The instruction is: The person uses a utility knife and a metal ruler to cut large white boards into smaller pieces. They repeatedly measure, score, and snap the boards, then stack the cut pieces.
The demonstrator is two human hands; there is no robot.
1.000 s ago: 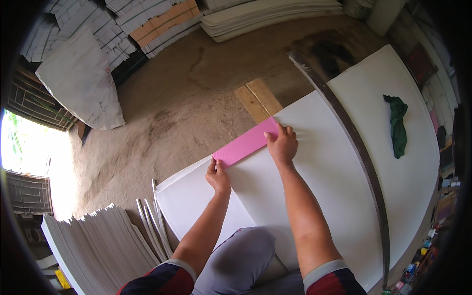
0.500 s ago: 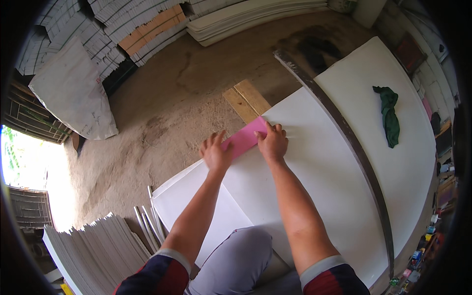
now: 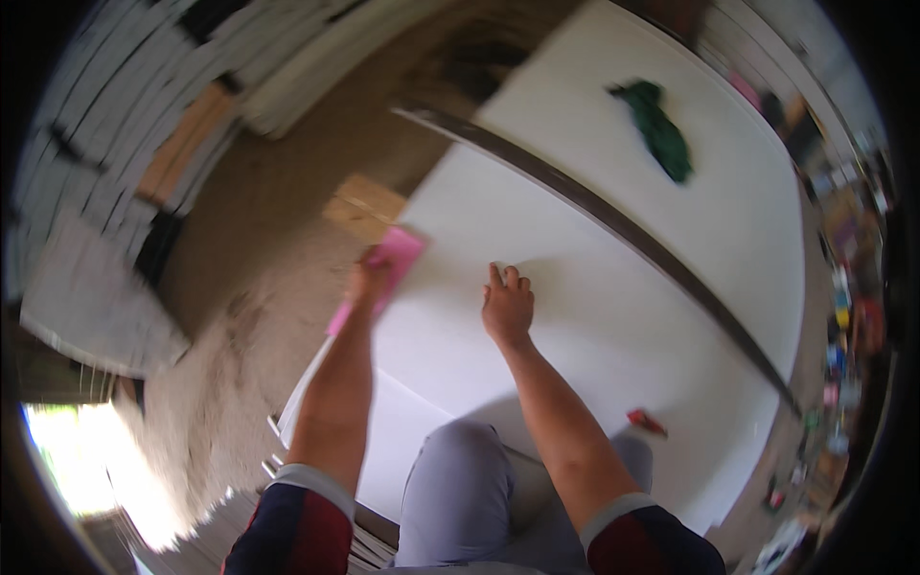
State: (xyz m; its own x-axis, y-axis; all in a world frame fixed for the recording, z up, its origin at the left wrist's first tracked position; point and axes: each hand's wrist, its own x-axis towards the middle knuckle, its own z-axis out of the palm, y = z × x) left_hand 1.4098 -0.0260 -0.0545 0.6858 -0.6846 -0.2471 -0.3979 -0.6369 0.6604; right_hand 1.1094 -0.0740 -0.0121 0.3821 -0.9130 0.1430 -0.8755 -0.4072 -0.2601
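Note:
A pink flat strip (image 3: pixel 401 249) lies along the left edge of a large white sheet (image 3: pixel 460 335). My left hand (image 3: pixel 364 280) is closed on the strip at that edge, its fingertips slightly blurred. Over the middle of the white sheet, my right hand (image 3: pixel 508 305) holds nothing, its fingers partly stretched and apart. To the right of my knee, a small red object (image 3: pixel 647 422) rests on the sheet; its kind is too blurred to tell.
A long dark bar (image 3: pixel 613 220) crosses the white sheets. Beyond it lies a twisted green cloth (image 3: pixel 656 129). Wooden boards (image 3: pixel 364 206) stick out past the sheet's far-left edge. Stacked white panels (image 3: pixel 77 125) stand at upper left; assorted small items (image 3: pixel 839 355) line the right side.
My view has turned to the right. My right hand has let go of the pink strip and come over the sheet. The left hand stays at the strip. The red object has come into view.

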